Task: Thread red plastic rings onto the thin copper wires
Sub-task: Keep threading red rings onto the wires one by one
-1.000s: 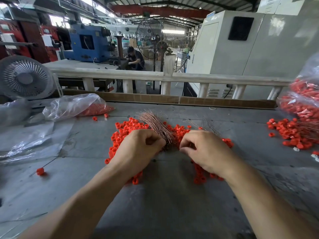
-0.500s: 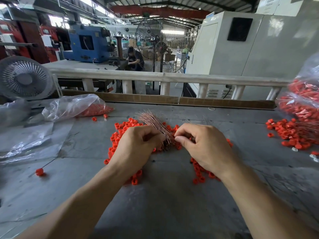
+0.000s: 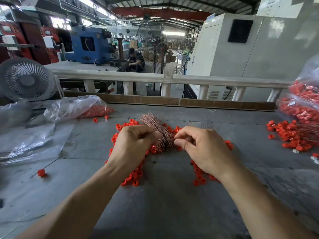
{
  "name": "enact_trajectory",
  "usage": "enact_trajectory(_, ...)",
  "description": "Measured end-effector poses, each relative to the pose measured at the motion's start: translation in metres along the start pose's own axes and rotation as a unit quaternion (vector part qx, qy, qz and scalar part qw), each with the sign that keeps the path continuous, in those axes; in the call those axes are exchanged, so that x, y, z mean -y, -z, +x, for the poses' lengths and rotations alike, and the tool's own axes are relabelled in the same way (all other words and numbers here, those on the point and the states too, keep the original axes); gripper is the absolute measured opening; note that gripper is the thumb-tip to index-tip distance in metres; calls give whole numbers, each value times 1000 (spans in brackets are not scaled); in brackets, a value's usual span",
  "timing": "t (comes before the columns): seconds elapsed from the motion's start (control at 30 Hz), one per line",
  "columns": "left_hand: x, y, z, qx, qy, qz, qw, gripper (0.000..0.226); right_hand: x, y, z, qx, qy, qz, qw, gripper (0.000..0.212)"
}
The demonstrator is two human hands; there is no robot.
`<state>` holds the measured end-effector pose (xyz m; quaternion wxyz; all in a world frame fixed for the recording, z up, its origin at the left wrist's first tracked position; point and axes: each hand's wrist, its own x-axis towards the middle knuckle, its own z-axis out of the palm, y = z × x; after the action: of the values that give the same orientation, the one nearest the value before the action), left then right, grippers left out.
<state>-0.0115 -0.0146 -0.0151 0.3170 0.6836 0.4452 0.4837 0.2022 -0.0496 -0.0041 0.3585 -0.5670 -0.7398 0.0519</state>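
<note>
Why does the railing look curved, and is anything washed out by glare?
Head view: the wide-angle lens bows the railing and stretches the forearms; daylight blows out the roof openings; the plastic bag glints; the hands and wires are sharp, evenly lit.

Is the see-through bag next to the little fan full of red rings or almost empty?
Almost empty. The clear bag lies flat and crumpled on the table, with red rings only in its right corner.

Grey worktable (image 3: 164, 204): red rings (image 3: 133, 176) heaped centre, plastic bags (image 3: 76, 107) left, small fan (image 3: 25, 80).
</note>
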Motion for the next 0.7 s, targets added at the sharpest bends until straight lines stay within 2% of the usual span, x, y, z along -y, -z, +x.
enact_trajectory(0.07, -1, -2, -1, 21, -5, 9, 1000, 16, 0, -5, 0, 14, -19, 51, 998, 4)
enact_trajectory(0.2, -4, -5, -4, 58, -5, 4, 998, 17, 4, -13, -1, 12, -12, 110, 994, 7)
enact_trajectory(0.33, -2, -1, -2, 28, -2, 128, 991, 13, 6, -17, -1, 2, -25, 115, 993, 10)
enact_trajectory(0.47, 1, 7, -2, -26, -12, 274, 961, 10, 4, -15, -1, -11, -54, 123, 991, 13)
enact_trajectory(0.57, 3, 11, -2, -12, -24, 344, 939, 6, 4, -14, -1, -17, -64, 128, 990, 15)
enact_trajectory(0.7, 6, 8, -4, 22, -21, 416, 909, 18, 8, -15, -2, -15, -57, 121, 991, 16)
